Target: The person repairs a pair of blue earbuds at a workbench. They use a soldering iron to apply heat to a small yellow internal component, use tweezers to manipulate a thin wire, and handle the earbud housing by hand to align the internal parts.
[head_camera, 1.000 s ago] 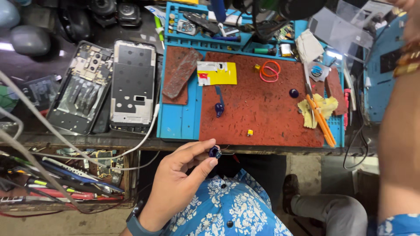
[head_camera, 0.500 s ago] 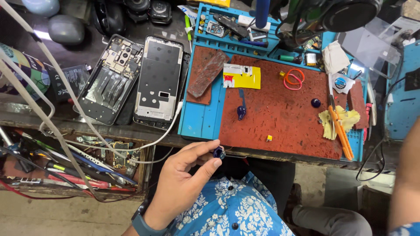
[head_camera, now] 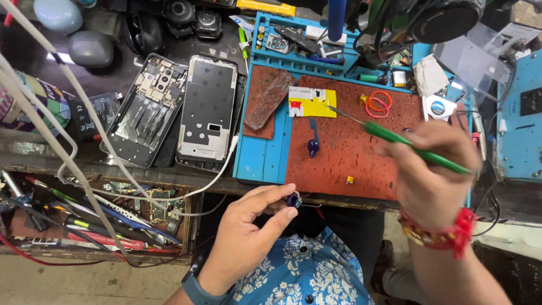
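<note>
The left hand [head_camera: 245, 237] is pinching a small dark blue part [head_camera: 293, 200] between thumb and fingertip, with the fingers closed on it. It is being held just below the front edge of the table [head_camera: 169, 175], over the lap in the blue flowered shirt [head_camera: 305, 271] rather than over the work surface. The right hand [head_camera: 432, 181] is wrapping its fingers around a green-handled screwdriver [head_camera: 412, 148]. The thin metal tip is pointing away from those fingers toward the yellow card [head_camera: 312, 102] lying on the red mat [head_camera: 350, 141].

The likeliest trouble looks to be a drop. The part is tiny and is gripped only at the fingertips, off the edge of the table, so a slip would probably send it into the folds of the shirt or down to the floor. The grip is also hiding much of the part, so its orientation cannot be told.

The right hand is looking blurred, so the tool tip may be hard to place precisely. A second small blue piece [head_camera: 313, 148] and a yellow bit [head_camera: 349, 179] are lying loose on the mat between the two sets of fingers, and a careless sweep could knock them away. The white cable [head_camera: 217, 169] is running near the left fingers, beside the opened phone frames [head_camera: 206, 113], and could snag a wrist.
</note>
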